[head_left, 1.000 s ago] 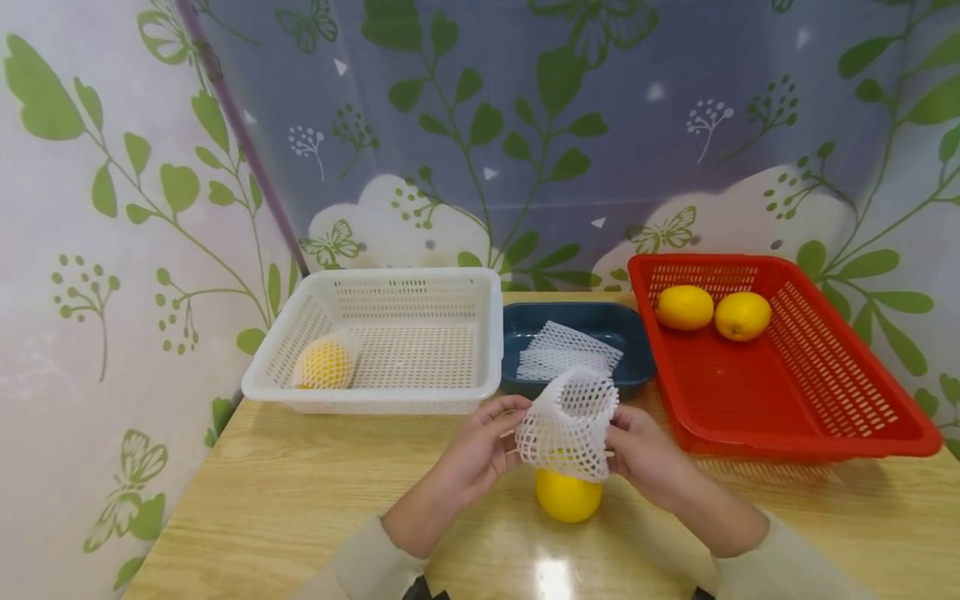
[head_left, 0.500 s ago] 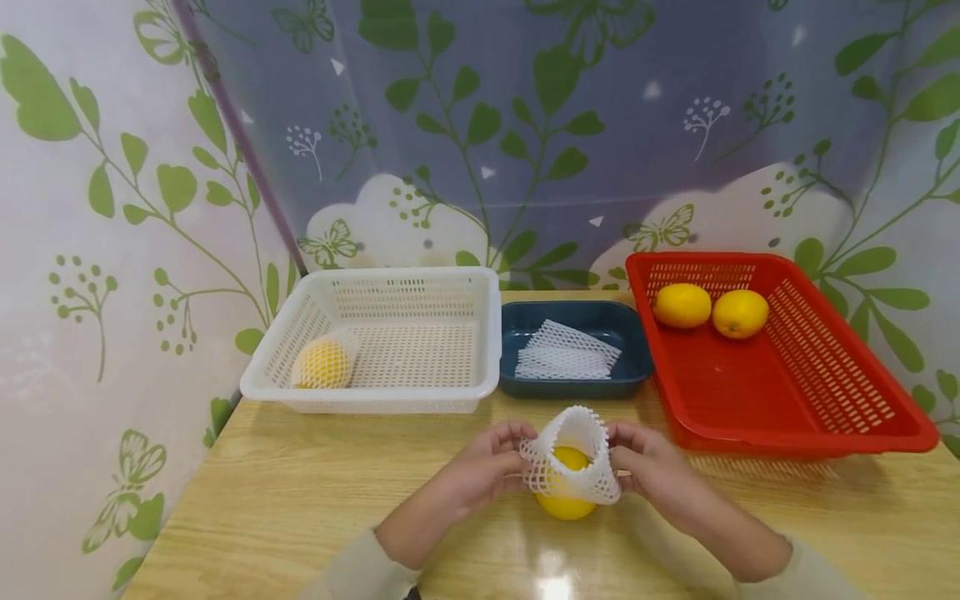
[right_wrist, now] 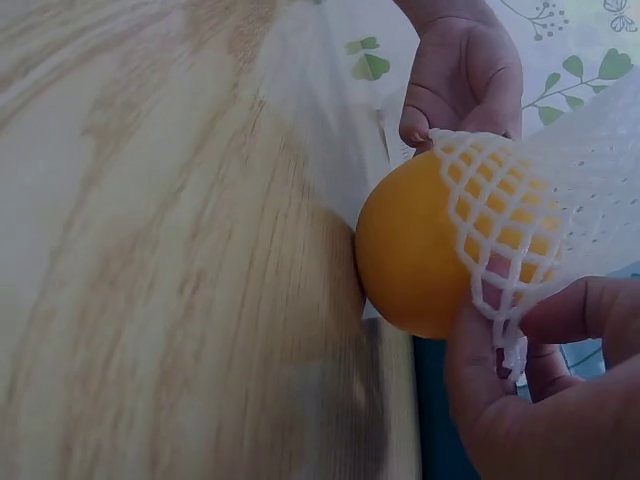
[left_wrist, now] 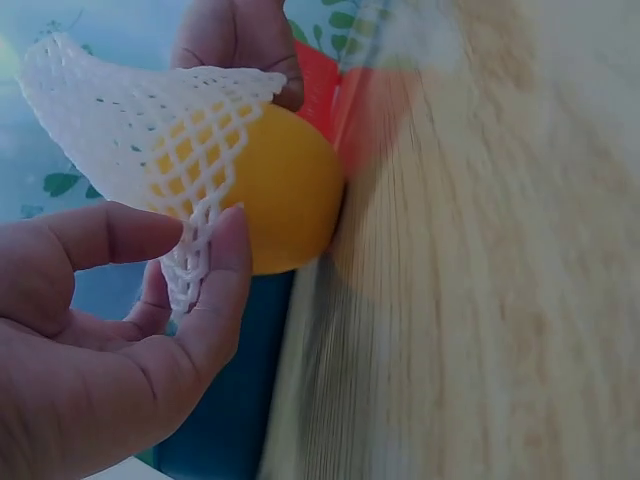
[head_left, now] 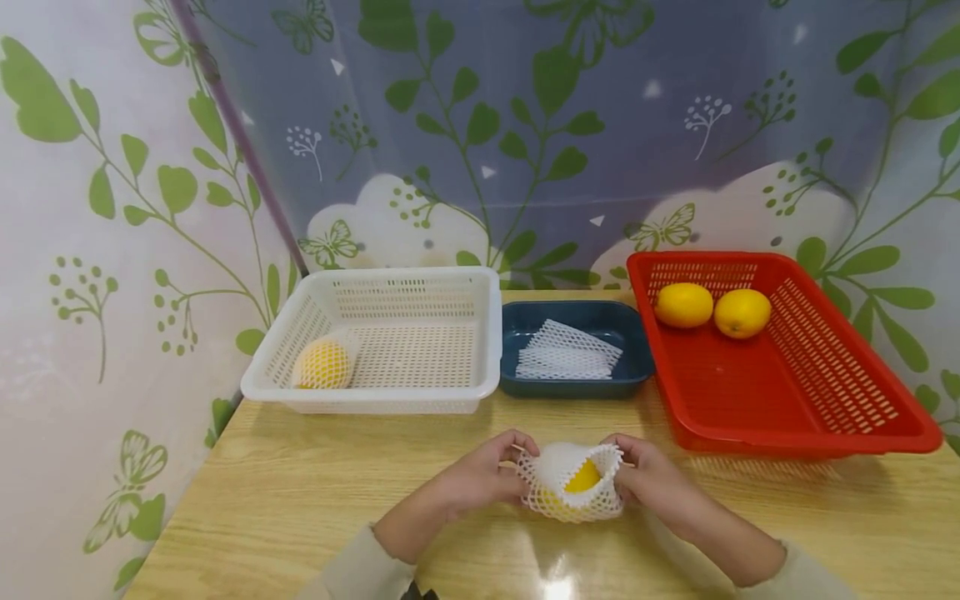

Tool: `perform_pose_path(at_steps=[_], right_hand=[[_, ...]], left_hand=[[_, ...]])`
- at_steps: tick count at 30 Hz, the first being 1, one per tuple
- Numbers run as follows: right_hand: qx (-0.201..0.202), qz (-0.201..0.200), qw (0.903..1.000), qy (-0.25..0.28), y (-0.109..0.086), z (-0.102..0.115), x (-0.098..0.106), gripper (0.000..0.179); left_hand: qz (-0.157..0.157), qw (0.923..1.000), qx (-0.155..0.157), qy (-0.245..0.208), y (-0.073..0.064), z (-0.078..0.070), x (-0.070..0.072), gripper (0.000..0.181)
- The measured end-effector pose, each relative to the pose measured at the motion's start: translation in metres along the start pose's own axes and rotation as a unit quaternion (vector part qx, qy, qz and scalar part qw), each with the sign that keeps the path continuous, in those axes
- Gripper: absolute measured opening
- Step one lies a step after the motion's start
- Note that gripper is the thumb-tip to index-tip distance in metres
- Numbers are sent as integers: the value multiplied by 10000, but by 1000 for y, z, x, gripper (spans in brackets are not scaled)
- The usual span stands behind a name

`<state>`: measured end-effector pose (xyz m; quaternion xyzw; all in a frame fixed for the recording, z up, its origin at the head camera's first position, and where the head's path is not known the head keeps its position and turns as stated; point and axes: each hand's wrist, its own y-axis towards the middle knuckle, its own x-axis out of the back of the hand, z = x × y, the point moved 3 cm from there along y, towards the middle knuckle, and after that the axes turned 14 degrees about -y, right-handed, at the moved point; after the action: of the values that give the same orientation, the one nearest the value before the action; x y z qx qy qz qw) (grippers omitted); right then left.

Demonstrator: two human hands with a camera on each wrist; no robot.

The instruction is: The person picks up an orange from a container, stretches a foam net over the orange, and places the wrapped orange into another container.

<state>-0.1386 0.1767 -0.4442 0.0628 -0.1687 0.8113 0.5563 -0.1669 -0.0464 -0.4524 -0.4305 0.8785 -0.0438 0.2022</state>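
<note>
A yellow fruit (head_left: 581, 477) sits on the tabletop (head_left: 322, 467) between the two grips, its upper part inside a white foam net (head_left: 555, 467) whose open rim gapes toward the right grip (head_left: 651, 477). That grip pinches the net's edge between thumb and fingers; the left grip (head_left: 486, 473) pinches the opposite edge. Beyond both, apart from the fingers, stands a blue tray (head_left: 577, 389) with folded nets (head_left: 567, 354); a white basket (head_left: 386, 407) lies beyond-left, a red basket (head_left: 750, 404) beyond-right. Bare wood stretches leftward from the left grip.
</note>
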Motion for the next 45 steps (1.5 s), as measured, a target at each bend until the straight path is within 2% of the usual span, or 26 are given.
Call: perform_pose_path(at_steps=[6,9,11,18,25,30,34,37,41,45], right_hand=[[-124,-161,9994,-282,2,-6,1,27],[-246,-99,9995,-191,4,-9,0,22],[-263,4,9996,-76,4,-11,-2,24],[-205,351,9989,250,4,-13,-6,44],[-301,444,9976,438,5,-10,-9,40],[-352,460,9957,719,6,-5,-10,40],[-364,385,9943,924,7,2,-9,37],[-311,339,9940,993,8,9,-7,37],[-137,282,9937,1077,10,20,-6,39],[16,133,9922,1242,14,35,-4,41]], left_hand=[[-7,9988,77,474,4,2,4,36],[-17,9979,126,633,3,3,4,35],[-28,9976,168,669,3,3,3,34],[-14,9988,328,373,3,5,3,30],[63,9986,520,-29,4,5,4,32],[296,9987,422,-29,4,5,3,30],[499,9978,299,-331,5,3,2,28],[537,9960,213,-686,6,1,0,29],[358,9894,119,-1402,8,-5,-3,30],[196,9803,-159,-1957,10,-17,-7,29]])
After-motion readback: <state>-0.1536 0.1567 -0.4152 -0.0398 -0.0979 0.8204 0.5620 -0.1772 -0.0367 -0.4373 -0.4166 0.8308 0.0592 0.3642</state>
